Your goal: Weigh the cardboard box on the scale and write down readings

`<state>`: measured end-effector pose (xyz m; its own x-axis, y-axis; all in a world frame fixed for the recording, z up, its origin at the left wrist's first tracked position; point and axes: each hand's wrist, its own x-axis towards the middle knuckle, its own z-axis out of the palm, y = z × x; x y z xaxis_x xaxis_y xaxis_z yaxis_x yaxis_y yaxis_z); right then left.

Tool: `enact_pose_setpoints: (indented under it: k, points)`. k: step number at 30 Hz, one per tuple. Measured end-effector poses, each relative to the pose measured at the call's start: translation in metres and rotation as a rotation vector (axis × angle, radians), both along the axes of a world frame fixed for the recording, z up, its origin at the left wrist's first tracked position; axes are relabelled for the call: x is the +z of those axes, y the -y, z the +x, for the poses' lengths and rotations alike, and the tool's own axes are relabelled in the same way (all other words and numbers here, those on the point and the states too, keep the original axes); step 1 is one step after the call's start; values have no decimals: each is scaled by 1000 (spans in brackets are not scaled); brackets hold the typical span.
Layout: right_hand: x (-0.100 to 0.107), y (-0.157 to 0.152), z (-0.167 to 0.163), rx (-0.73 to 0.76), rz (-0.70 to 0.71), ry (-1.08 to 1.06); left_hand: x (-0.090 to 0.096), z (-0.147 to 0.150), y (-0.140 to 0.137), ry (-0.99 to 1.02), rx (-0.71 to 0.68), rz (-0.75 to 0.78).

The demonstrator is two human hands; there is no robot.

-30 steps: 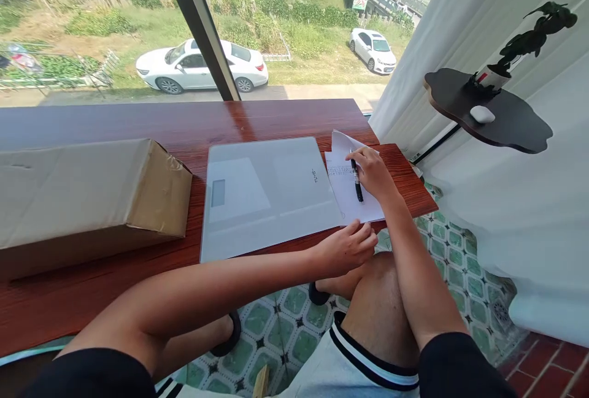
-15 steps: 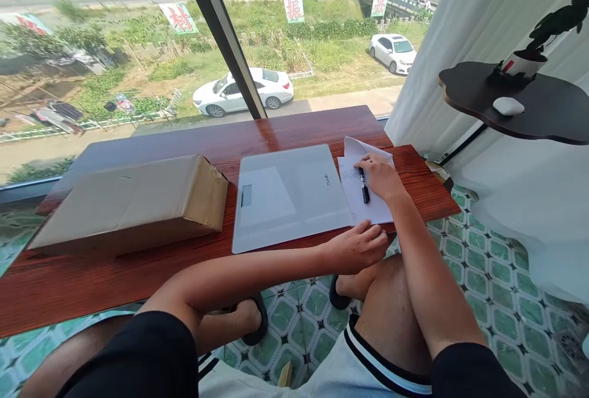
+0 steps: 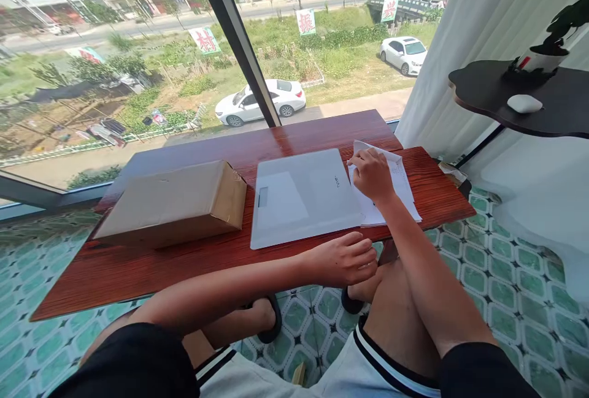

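Note:
My right hand (image 3: 372, 176) is over the papers (image 3: 405, 192) at the right end of the table, with curled fingers pinching at their left edge. The sheets lie fanned, and faint writing shows on the right one. A small dark bit beside my wrist may be the black pen; the rest of it is hidden. My left hand (image 3: 347, 260) hovers at the table's front edge, fingers loosely stretched and holding nothing. Beside the papers lies a flat, pale grey panel (image 3: 301, 202) with a small dark rectangle at its left and lettering at its right.
A closed cardboard box (image 3: 165, 205) stands on the left of the reddish wooden table (image 3: 138, 275). To the right, a dark scalloped side table (image 3: 483, 82) carries a potted plant (image 3: 545, 57) and a white mouse-shaped object (image 3: 524, 103). A window with a dark frame post (image 3: 239, 42) is behind.
My right hand has shifted to the papers' left edge and curled, covering most of the pen. The sheets now spread farther right. My left hand has drawn slightly back from the table edge.

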<state>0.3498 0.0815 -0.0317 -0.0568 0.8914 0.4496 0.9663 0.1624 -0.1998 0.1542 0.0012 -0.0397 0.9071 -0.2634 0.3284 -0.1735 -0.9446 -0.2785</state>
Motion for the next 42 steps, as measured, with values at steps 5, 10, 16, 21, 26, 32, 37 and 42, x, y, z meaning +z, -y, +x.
enact_pose_setpoints:
  k: [5, 10, 16, 21, 26, 32, 37, 42]
  points:
    - [-3, -1, -10, 39, 32, 5, 30, -43, -10, 44, 49, 61]
    - [-3, -2, -18, 57, 42, 28, 64, -91, -23, -29, 244, 115]
    - [0, -2, -31, 77, 44, 72, 86, -133, -31, -38, 487, 103]
    - [2, -5, -41, 80, 57, 102, 88, -158, -40, 36, 662, 29]
    - [7, -6, -59, 107, 59, 129, 91, -184, -44, 133, 815, -68]
    - [15, -1, -92, 167, 34, 159, 104, -224, -48, 317, 1008, -152]
    - [24, 7, -125, 239, 44, 59, 112, -262, -51, 446, 1163, -232]
    - [43, 16, -161, 371, -17, -162, 110, -288, -53, 542, 1333, -227]
